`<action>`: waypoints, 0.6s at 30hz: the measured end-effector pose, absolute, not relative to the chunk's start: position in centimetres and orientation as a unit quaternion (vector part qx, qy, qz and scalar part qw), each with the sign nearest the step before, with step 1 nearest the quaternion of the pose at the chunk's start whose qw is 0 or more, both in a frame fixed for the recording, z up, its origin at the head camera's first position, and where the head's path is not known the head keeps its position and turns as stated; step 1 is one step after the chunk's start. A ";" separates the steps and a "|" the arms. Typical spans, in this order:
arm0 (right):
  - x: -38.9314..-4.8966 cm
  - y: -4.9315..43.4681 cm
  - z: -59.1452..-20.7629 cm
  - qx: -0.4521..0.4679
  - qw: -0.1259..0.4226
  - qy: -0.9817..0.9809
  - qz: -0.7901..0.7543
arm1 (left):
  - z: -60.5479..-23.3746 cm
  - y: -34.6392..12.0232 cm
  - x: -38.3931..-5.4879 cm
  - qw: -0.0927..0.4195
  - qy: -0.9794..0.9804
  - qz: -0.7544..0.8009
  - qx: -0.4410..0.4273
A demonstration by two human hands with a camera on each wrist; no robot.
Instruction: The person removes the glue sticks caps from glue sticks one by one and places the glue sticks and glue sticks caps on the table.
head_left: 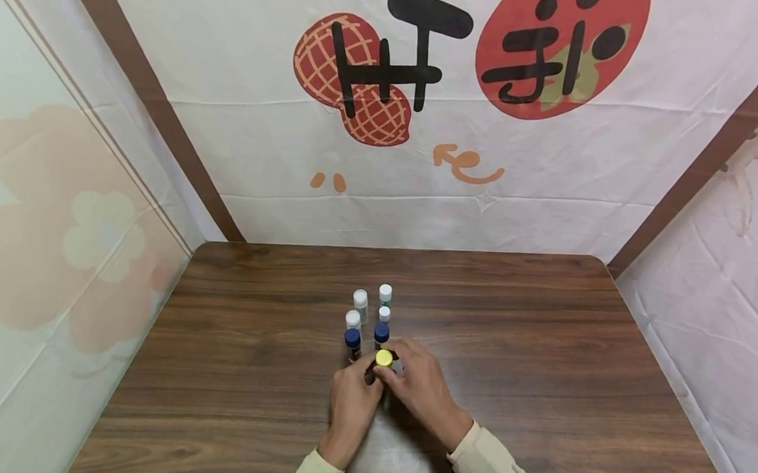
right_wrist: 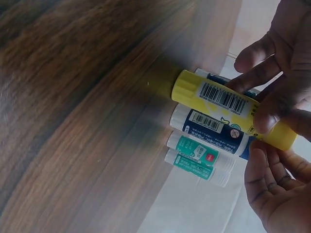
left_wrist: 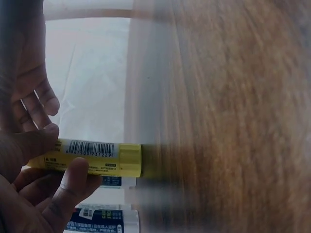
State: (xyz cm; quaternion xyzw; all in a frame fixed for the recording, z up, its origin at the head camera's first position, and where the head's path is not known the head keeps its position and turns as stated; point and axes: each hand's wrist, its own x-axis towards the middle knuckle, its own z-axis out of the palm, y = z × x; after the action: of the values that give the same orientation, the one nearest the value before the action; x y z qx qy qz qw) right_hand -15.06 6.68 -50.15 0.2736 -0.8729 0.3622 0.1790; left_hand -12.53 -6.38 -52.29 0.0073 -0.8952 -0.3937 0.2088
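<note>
A yellow glue stick stands upright between both hands, its base close over the wooden table. My left hand grips it from the left, thumb and fingers around its barrel; the barcode label shows in the left wrist view. From the right, my right hand pinches its upper part between thumb and fingers. Just beyond are two navy-capped glue sticks, one to the left and one straight behind. Beside the yellow barrel, a navy-labelled glue stick shows in the right wrist view.
Behind the navy caps, white-capped glue sticks continue two rows toward the back. Two have green labels in the right wrist view. The brown wood table meets a printed cloth wall at its back edge.
</note>
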 end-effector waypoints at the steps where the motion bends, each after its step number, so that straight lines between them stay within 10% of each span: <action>1: -15.1 6.7 -50.2 0.274 0.182 -0.871 0.364 | -52.2 -6.4 -12.5 0.208 -0.895 -0.395 0.007; 18: -14.4 7.2 -48.8 0.295 0.180 -0.853 0.390 | -50.8 -6.7 -12.1 0.196 -0.895 -0.401 -0.012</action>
State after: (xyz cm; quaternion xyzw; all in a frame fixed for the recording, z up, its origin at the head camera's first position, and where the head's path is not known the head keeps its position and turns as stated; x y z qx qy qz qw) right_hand -14.41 7.19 -48.79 0.2952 -0.8532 0.3905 0.1803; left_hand -12.13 -6.71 -50.80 -0.0118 -0.8948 -0.4012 0.1956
